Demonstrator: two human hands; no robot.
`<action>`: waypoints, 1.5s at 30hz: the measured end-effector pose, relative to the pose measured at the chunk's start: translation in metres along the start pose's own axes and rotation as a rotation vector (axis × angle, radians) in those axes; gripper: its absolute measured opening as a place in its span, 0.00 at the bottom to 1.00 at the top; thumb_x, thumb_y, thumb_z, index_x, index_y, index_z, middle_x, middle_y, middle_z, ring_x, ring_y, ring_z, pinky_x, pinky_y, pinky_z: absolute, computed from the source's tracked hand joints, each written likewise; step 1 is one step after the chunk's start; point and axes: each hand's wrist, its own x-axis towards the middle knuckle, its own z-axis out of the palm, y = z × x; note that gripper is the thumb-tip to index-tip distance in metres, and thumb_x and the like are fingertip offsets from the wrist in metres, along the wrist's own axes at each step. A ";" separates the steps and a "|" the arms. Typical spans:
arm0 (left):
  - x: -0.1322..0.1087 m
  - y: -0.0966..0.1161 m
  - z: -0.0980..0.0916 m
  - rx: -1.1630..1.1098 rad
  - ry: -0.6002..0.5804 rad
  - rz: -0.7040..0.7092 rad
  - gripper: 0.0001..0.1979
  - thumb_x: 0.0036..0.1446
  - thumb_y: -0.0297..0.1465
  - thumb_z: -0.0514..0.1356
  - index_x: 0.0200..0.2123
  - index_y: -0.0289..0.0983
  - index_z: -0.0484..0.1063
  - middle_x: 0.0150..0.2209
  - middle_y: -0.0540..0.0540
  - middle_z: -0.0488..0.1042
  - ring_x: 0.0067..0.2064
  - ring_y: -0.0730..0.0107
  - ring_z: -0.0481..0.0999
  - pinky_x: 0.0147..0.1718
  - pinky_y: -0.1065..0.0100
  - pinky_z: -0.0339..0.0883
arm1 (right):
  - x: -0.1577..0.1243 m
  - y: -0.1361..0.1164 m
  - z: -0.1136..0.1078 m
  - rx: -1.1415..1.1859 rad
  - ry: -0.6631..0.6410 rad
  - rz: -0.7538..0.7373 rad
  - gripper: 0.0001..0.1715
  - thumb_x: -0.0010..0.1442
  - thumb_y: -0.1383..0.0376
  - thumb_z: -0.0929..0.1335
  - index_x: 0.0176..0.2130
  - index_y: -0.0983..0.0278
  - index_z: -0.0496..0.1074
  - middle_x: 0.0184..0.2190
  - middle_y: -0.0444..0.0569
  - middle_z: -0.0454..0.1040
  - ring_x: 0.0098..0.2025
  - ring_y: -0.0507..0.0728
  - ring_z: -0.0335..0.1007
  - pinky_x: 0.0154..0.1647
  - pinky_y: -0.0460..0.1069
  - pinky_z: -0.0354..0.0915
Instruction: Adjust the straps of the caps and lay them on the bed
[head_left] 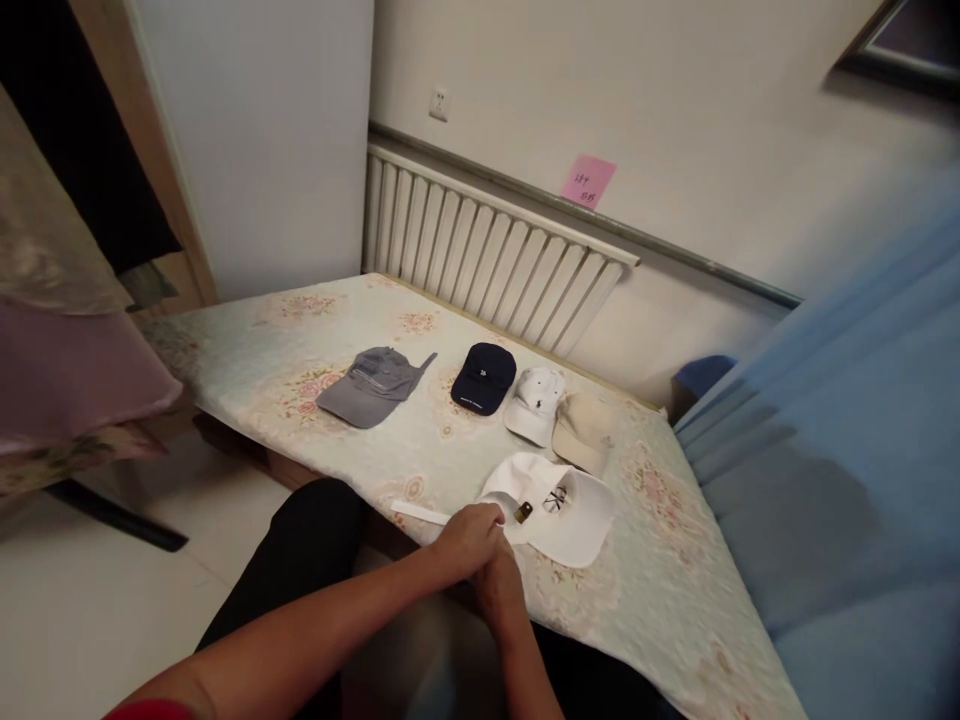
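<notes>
Pale radiator (480, 248) against off-white wall (637, 90)

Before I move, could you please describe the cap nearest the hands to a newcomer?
Find the flowered cloth. Near its front edge, before the beige cap, lies the white cap. Unlike the other white cap, it shows large black letters and a metal buckle.

The near white cap (589, 515) looks like matt cloth, its brassy buckle (523, 512) metal with a slight shine. The gray cap (371, 390) on the left is matt, creased fabric; the navy cap (484, 375) appears smooth, matt cloth. The far radiator (480, 240) looks like painted metal, the pink note (589, 181) matt paper.
</notes>
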 end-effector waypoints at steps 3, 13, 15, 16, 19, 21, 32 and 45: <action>0.003 0.002 -0.003 -0.028 0.099 -0.025 0.11 0.55 0.27 0.50 0.40 0.35 0.70 0.37 0.45 0.73 0.40 0.66 0.71 0.44 0.66 0.64 | -0.002 -0.001 -0.005 0.045 0.058 -0.011 0.26 0.53 0.72 0.62 0.51 0.63 0.71 0.44 0.53 0.77 0.48 0.61 0.71 0.49 0.54 0.66; 0.041 0.051 -0.012 0.226 0.240 0.059 0.25 0.56 0.31 0.55 0.57 0.31 0.59 0.55 0.37 0.63 0.58 0.58 0.60 0.55 0.60 0.57 | -0.014 -0.024 -0.029 0.324 0.224 -0.019 0.30 0.60 0.70 0.61 0.61 0.62 0.60 0.58 0.53 0.66 0.59 0.61 0.61 0.57 0.58 0.61; 0.054 0.065 -0.010 0.279 0.222 0.112 0.26 0.56 0.32 0.55 0.58 0.32 0.58 0.58 0.37 0.61 0.59 0.57 0.58 0.56 0.59 0.56 | -0.014 -0.026 -0.033 0.341 0.213 -0.029 0.29 0.60 0.71 0.60 0.61 0.60 0.60 0.57 0.52 0.67 0.59 0.61 0.61 0.58 0.58 0.61; 0.061 0.071 -0.009 0.301 0.211 0.137 0.26 0.56 0.33 0.56 0.58 0.32 0.57 0.58 0.38 0.60 0.60 0.57 0.58 0.57 0.58 0.56 | -0.014 -0.028 -0.035 0.343 0.209 -0.037 0.29 0.61 0.71 0.60 0.61 0.60 0.60 0.58 0.52 0.66 0.60 0.61 0.61 0.58 0.59 0.60; 0.085 0.091 -0.004 0.387 0.166 0.191 0.25 0.57 0.34 0.55 0.57 0.33 0.58 0.59 0.38 0.60 0.60 0.57 0.58 0.56 0.58 0.56 | -0.015 -0.031 -0.042 0.348 0.211 -0.058 0.32 0.60 0.73 0.59 0.62 0.59 0.57 0.60 0.51 0.62 0.61 0.61 0.59 0.59 0.60 0.58; 0.103 0.103 0.000 0.475 0.090 0.208 0.22 0.57 0.34 0.55 0.53 0.33 0.61 0.56 0.37 0.64 0.58 0.56 0.61 0.55 0.58 0.58 | -0.016 -0.032 -0.045 0.351 0.202 -0.055 0.34 0.59 0.75 0.59 0.62 0.57 0.57 0.61 0.49 0.62 0.61 0.60 0.57 0.61 0.59 0.57; 0.153 0.112 0.005 0.643 -0.236 0.193 0.13 0.53 0.23 0.55 0.41 0.32 0.73 0.43 0.34 0.75 0.46 0.53 0.75 0.40 0.59 0.69 | -0.020 -0.022 -0.029 0.256 0.100 0.035 0.38 0.51 0.79 0.59 0.59 0.62 0.62 0.58 0.52 0.66 0.62 0.60 0.56 0.63 0.61 0.53; 0.131 0.063 -0.036 0.578 -0.138 0.168 0.12 0.59 0.31 0.52 0.42 0.37 0.72 0.42 0.39 0.75 0.44 0.57 0.75 0.40 0.62 0.67 | -0.025 -0.011 -0.010 0.182 0.105 0.022 0.34 0.51 0.78 0.60 0.57 0.64 0.66 0.59 0.53 0.64 0.63 0.61 0.55 0.62 0.63 0.55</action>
